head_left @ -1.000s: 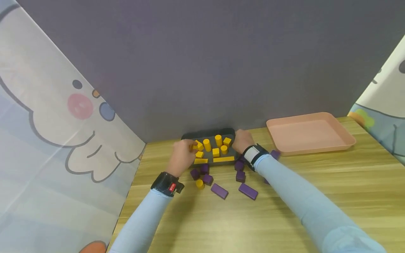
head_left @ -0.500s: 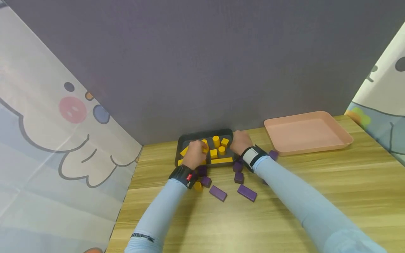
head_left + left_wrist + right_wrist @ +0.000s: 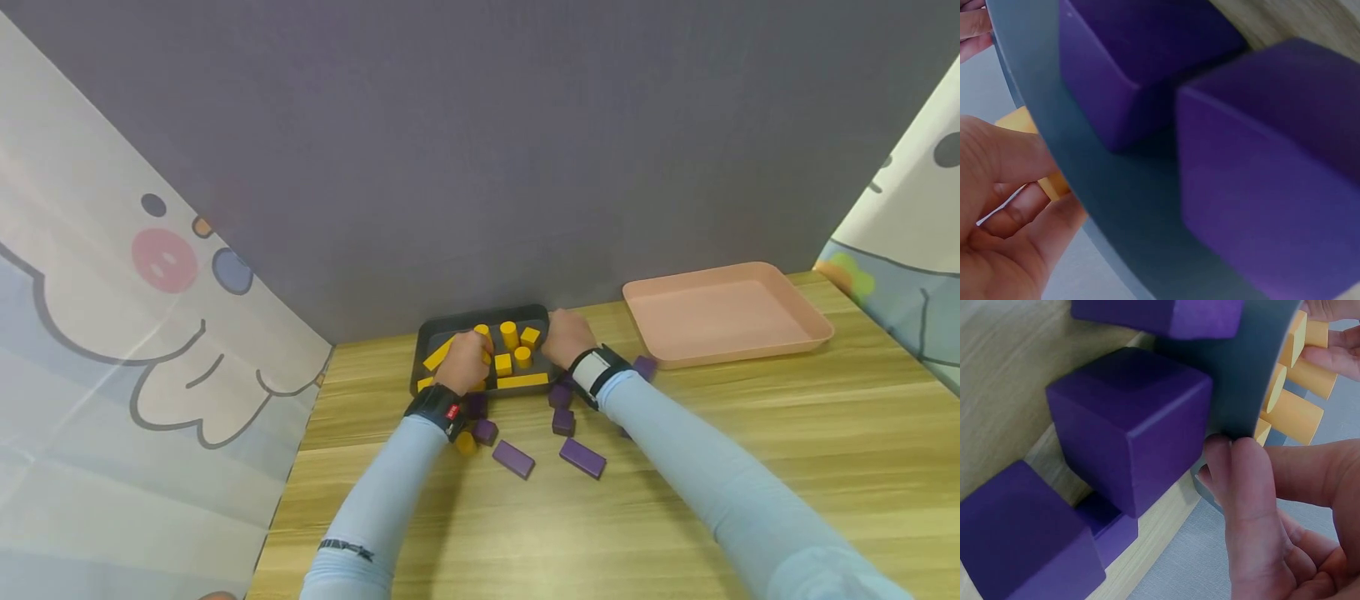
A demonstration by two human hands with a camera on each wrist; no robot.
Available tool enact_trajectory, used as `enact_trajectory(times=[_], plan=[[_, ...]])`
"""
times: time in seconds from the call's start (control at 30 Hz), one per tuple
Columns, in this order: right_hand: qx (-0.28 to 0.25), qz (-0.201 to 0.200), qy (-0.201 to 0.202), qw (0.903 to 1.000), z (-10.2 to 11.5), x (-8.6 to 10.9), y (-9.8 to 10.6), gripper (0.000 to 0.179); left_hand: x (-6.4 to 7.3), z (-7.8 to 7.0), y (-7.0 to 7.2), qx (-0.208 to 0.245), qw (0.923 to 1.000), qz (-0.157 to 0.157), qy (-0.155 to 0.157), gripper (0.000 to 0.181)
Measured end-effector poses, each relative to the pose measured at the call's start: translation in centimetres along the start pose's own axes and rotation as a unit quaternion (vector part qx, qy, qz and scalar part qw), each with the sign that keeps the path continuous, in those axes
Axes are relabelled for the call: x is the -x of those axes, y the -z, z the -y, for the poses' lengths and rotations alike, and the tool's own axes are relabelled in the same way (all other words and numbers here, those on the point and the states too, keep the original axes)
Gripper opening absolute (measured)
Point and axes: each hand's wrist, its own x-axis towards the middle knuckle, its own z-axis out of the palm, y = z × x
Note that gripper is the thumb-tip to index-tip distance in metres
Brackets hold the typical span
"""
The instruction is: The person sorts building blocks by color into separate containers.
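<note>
Left hand pinches yellow block, right hand black tray, desk's back edge; yellow pieces in, one cylinder, purple blocks out!

Dark lettering on left sleeve, red wristband tag, seemingly unreadable

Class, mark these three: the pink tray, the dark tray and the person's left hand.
Pink tray (image 3: 726,317), head view: its bare floor.
Dark tray (image 3: 450,325), head view: its back inner wall.
Left hand (image 3: 462,362), head view: back of the hand.
</note>
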Motion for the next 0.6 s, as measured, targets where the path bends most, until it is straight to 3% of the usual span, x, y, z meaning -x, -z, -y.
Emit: enact_trajectory(times=[0.27, 0.47, 0.6], plan=[[0.006, 0.007, -0.001, 1.0, 0.5, 0.0, 0.1, 0.02, 0.4, -0.6, 0.6, 0.008, 0.9997, -0.003, 0.021, 0.037], [0.007, 0.01, 0.003, 0.9999, 0.4, 0.0, 0.2, 0.026, 0.7, -0.7, 1.1, 0.02, 0.9997, -0.012, 0.002, 0.04], [0.003, 0.014, -0.002, 0.9999, 0.1, 0.2, 0.4, 0.027, 1.5, -1.2, 2.4, 0.029, 0.999, -0.034, -0.007, 0.042]])
